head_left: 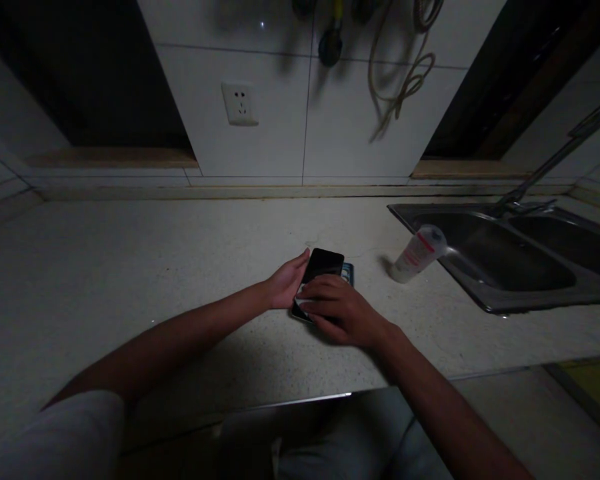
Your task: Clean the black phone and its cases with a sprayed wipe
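A speckled cream stone bench [130, 267] runs along a white tiled wall [280, 120] with a power socket [239, 104], and a steel double sink [495, 257] sits to the right beside a toppled white bottle [417, 253]. The black smartphone [324, 265] lies near the bench's middle, its long axis pointing away from the person and leaning slightly right, with a blue-edged card [349, 272] showing beside it. The left hand [285, 283] cups its left edge in a half-closed grip, while the right hand [337, 310] curls over its lower half, fingers pressed together
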`<state>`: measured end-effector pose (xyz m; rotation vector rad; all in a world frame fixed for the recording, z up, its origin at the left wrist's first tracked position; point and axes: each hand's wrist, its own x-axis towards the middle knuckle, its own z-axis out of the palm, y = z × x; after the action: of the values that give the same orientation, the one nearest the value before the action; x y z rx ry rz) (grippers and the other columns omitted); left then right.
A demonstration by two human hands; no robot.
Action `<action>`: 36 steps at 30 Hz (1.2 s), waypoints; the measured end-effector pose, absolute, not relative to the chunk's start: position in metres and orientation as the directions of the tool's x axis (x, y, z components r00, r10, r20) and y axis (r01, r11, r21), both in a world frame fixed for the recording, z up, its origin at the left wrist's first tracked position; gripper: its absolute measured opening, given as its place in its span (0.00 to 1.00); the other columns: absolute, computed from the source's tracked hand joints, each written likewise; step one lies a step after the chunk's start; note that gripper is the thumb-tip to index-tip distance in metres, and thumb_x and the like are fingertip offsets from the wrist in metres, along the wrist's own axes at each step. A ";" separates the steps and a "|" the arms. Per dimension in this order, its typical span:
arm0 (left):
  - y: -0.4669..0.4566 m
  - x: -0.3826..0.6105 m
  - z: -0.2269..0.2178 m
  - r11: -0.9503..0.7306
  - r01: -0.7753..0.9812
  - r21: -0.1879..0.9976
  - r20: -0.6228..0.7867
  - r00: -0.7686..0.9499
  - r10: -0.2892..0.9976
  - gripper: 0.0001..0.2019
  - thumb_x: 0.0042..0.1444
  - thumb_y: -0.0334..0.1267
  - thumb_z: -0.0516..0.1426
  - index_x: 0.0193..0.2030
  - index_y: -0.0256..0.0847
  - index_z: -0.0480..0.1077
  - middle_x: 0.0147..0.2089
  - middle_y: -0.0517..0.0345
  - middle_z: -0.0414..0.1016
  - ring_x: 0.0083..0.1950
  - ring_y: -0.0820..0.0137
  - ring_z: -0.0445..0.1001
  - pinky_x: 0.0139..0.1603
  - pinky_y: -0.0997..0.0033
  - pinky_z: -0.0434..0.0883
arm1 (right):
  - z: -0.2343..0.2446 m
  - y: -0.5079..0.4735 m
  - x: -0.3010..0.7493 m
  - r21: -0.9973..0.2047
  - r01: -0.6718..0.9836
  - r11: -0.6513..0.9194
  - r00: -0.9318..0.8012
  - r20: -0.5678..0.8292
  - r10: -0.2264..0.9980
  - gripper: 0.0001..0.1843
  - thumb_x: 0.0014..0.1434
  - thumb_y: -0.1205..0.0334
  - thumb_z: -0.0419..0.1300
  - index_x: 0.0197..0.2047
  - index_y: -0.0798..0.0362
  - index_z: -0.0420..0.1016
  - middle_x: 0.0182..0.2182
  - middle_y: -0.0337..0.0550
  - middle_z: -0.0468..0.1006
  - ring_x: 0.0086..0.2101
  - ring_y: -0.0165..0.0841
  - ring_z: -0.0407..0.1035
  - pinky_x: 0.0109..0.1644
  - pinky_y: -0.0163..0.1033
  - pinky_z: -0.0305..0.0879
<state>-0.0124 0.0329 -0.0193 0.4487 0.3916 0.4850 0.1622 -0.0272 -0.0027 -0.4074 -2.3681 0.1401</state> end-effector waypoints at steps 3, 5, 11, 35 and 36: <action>0.033 -0.013 -0.020 0.793 -0.361 0.491 -0.223 0.828 0.515 0.28 0.68 0.56 0.49 0.59 0.33 0.72 0.40 0.44 0.80 0.36 0.59 0.78 0.42 0.63 0.70 | -0.001 -0.028 0.163 -0.259 0.200 0.945 -0.709 0.627 0.322 0.11 0.63 0.65 0.58 0.47 0.49 0.78 0.45 0.47 0.83 0.48 0.39 0.75 0.55 0.52 0.70; 0.034 -0.014 -0.021 0.792 -0.366 0.489 -0.208 0.832 0.514 0.29 0.68 0.56 0.49 0.60 0.32 0.71 0.44 0.42 0.80 0.40 0.58 0.79 0.45 0.62 0.69 | 0.000 -0.030 0.163 -0.303 0.176 0.936 -0.714 0.615 0.334 0.11 0.61 0.66 0.58 0.46 0.49 0.78 0.44 0.47 0.83 0.47 0.39 0.75 0.55 0.51 0.69; 0.037 -0.015 -0.024 0.794 -0.357 0.492 -0.209 0.837 0.506 0.32 0.70 0.56 0.45 0.61 0.28 0.70 0.45 0.40 0.81 0.44 0.59 0.79 0.51 0.63 0.67 | 0.002 -0.037 0.162 -0.325 0.171 0.930 -0.718 0.606 0.343 0.12 0.58 0.70 0.58 0.44 0.49 0.76 0.41 0.46 0.83 0.46 0.38 0.75 0.55 0.49 0.69; 0.035 -0.013 -0.018 0.820 -0.265 0.507 -0.254 0.863 0.436 0.27 0.70 0.53 0.47 0.62 0.33 0.69 0.43 0.43 0.82 0.40 0.59 0.81 0.52 0.54 0.70 | -0.012 -0.021 0.175 -0.375 0.706 0.600 -0.221 0.689 0.690 0.10 0.67 0.62 0.58 0.45 0.49 0.81 0.47 0.51 0.82 0.49 0.45 0.73 0.54 0.58 0.71; 0.035 -0.014 -0.018 0.822 -0.249 0.512 -0.257 0.869 0.424 0.28 0.70 0.54 0.47 0.62 0.33 0.68 0.43 0.43 0.82 0.40 0.58 0.81 0.52 0.53 0.70 | -0.014 -0.018 0.176 -0.377 0.721 0.581 -0.201 0.688 0.697 0.11 0.67 0.61 0.57 0.47 0.50 0.82 0.47 0.52 0.82 0.49 0.46 0.72 0.54 0.58 0.70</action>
<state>-0.0137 0.0348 -0.0182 0.4868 0.3739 0.3670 0.1759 -0.0185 -0.0142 -1.1388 -1.9282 -0.0348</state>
